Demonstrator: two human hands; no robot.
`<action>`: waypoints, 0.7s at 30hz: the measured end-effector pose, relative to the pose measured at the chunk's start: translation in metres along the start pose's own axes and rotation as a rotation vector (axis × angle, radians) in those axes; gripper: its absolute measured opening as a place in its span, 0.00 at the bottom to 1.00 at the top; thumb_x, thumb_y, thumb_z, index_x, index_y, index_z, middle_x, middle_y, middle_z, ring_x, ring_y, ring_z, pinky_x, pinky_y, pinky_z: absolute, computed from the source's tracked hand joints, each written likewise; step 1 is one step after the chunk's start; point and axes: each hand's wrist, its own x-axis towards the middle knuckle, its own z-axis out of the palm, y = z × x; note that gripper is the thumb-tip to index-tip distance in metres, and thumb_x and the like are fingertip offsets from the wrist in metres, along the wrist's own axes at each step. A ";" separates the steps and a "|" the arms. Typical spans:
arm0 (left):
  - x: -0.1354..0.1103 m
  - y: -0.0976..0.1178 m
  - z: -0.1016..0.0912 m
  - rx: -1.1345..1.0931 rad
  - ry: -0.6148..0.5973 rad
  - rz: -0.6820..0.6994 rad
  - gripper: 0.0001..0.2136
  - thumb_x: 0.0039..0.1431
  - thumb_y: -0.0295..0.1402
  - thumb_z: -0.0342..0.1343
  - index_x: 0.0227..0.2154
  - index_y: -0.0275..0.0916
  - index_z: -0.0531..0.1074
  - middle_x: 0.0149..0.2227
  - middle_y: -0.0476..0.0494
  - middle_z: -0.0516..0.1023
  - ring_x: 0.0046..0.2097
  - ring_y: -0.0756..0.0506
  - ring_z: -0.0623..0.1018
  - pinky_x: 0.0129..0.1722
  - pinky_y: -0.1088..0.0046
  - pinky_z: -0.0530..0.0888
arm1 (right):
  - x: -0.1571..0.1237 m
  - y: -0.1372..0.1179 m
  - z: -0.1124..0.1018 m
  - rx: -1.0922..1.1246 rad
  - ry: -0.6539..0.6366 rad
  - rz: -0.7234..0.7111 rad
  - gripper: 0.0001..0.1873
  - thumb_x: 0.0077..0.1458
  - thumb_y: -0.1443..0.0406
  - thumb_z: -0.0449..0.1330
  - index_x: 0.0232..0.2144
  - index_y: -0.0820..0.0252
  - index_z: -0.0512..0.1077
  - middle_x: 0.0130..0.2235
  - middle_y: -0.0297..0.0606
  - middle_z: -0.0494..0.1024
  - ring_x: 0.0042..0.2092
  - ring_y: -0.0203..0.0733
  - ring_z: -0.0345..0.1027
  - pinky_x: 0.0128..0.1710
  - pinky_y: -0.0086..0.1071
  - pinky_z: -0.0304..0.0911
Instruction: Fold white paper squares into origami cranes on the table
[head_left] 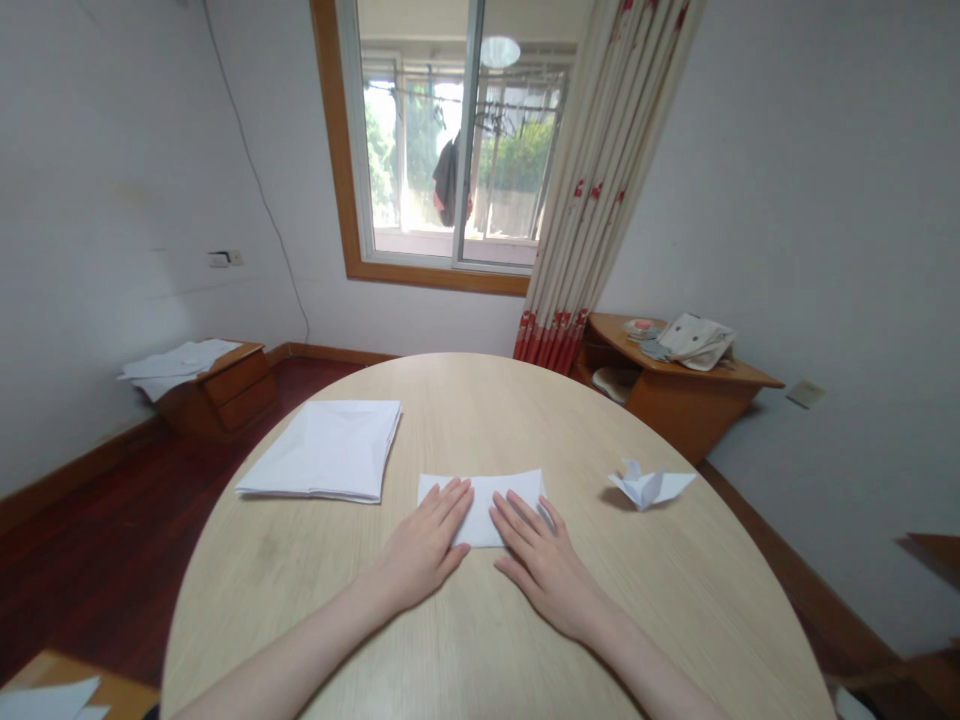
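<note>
A folded sheet of white paper (481, 515) lies flat on the round wooden table (465, 640), its long side running left to right. On its left part rests my left hand (431, 540), fingers stretched out and the thumb near the lower edge. My right hand (541, 550) lies on the right part with its fingers spread. Both palms face down and press on the paper without gripping it. Parts of the paper's ends are covered by my fingers.
A stack of white paper (322, 450) sits at the table's left. A folded paper crane (651, 487) stands at the right. Beyond the table are a wooden corner desk (675, 400) with a bag (697, 340), a low drawer cabinet (240, 385) and a curtain (592, 190) by the window.
</note>
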 end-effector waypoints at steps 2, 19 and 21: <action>-0.001 0.000 0.003 -0.062 -0.028 -0.034 0.29 0.62 0.29 0.48 0.65 0.39 0.47 0.66 0.36 0.54 0.66 0.41 0.57 0.62 0.57 0.61 | 0.001 0.001 0.002 0.035 -0.021 0.013 0.27 0.66 0.61 0.48 0.65 0.53 0.50 0.66 0.40 0.53 0.67 0.48 0.44 0.63 0.56 0.45; 0.001 0.016 0.006 -0.003 0.008 -0.136 0.20 0.61 0.34 0.55 0.56 0.38 0.65 0.55 0.37 0.71 0.54 0.38 0.72 0.54 0.57 0.70 | 0.005 -0.016 0.008 0.101 0.114 0.121 0.18 0.63 0.65 0.52 0.54 0.60 0.68 0.53 0.46 0.73 0.52 0.51 0.66 0.49 0.47 0.65; 0.002 0.016 0.007 -0.021 0.006 -0.166 0.21 0.60 0.34 0.56 0.55 0.37 0.65 0.55 0.37 0.71 0.54 0.37 0.72 0.54 0.57 0.70 | 0.006 -0.015 0.010 0.114 0.114 0.151 0.19 0.62 0.65 0.53 0.55 0.60 0.67 0.54 0.47 0.72 0.52 0.51 0.66 0.50 0.48 0.64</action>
